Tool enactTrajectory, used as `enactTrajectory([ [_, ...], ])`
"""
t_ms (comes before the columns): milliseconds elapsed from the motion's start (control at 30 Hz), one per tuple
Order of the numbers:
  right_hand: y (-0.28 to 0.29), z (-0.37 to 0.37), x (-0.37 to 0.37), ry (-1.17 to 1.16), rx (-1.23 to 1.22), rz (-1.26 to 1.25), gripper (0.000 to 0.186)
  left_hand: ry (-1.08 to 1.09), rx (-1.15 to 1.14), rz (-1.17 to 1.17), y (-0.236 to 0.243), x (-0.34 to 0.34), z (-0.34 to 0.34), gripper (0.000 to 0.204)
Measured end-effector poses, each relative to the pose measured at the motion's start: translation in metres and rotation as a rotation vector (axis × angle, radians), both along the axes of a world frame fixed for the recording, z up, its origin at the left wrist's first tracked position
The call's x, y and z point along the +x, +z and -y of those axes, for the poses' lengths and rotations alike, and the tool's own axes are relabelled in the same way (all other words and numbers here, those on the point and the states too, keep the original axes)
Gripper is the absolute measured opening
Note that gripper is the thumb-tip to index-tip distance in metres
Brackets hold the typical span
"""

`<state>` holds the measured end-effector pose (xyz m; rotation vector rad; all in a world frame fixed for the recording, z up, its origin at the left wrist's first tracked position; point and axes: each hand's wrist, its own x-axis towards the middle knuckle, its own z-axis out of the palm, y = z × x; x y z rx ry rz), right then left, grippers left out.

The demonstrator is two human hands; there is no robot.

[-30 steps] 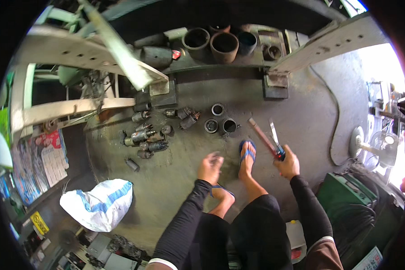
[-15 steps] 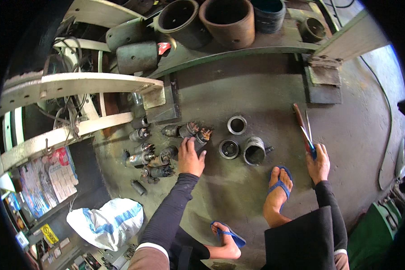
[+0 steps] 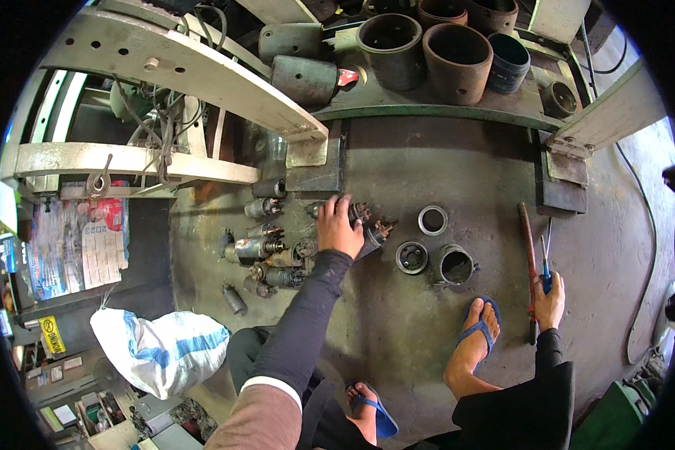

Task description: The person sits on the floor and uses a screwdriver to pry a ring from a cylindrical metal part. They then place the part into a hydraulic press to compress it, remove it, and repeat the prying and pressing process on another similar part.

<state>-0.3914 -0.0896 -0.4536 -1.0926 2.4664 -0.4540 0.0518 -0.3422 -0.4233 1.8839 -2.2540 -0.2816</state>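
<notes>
My left hand (image 3: 341,229) reaches over a cluster of grimy cylindrical motor parts (image 3: 266,250) on the floor, its fingers apart. Under and beside it lie dark cylinders, one with a coppery end (image 3: 382,229); whether the fingertips touch them is hard to tell. At the right, my right hand (image 3: 550,301) is closed round a blue-handled tool (image 3: 546,277) with slim metal shanks pointing away from me. Alongside it lies a long rust-red bar (image 3: 529,255) with a black lower end. Between my hands stand a metal ring (image 3: 433,220), a round cap (image 3: 412,257) and an open cylinder housing (image 3: 456,265).
White steel frames (image 3: 225,94) rise at the left. A low rack (image 3: 442,112) bears large rusty sleeves (image 3: 457,64) at the back. A white-and-blue sack (image 3: 161,349) sits at near left. My sandalled foot (image 3: 476,334) is near the housing; a cable (image 3: 645,300) crosses the floor at far right.
The view has turned, so the floor things appear farther right. My left hand has shifted off the coppery-ended cylinder toward the parts beside it. The blue-handled tool's shanks now point straighter away.
</notes>
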Motion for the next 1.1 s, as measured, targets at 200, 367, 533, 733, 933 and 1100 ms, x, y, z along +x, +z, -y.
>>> enactTrajectory([
  [200, -0.006, -0.001, -0.005, -0.006, -0.056, -0.1, 0.048, -0.149, 0.437, 0.309, 0.006, -0.019, 0.033, 0.064],
  [367, -0.011, -0.011, -0.004, -0.121, -0.079, -0.144, 0.054, -0.306, 0.442, 0.25, 0.011, -0.019, 0.044, 0.055],
  [533, -0.017, -0.023, 0.002, -0.13, -0.054, -0.185, 0.062, -0.061, 0.463, -0.531, 0.012, 0.02, 0.052, 0.059],
  [733, -0.019, -0.037, 0.006, -0.154, -0.031, -0.208, 0.065, 0.497, 0.976, -1.825, 0.039, -0.004, 0.013, 0.056],
  [933, -0.021, -0.043, 0.006, -0.171, -0.042, -0.176, 0.055, 0.721, 0.961, -1.811, 0.041, -0.036, -0.011, 0.051],
  [1100, -0.029, -0.053, -0.003, -0.184, -0.076, -0.186, 0.046, 0.763, 0.918, -1.773, 0.036, -0.04, -0.02, 0.048],
])
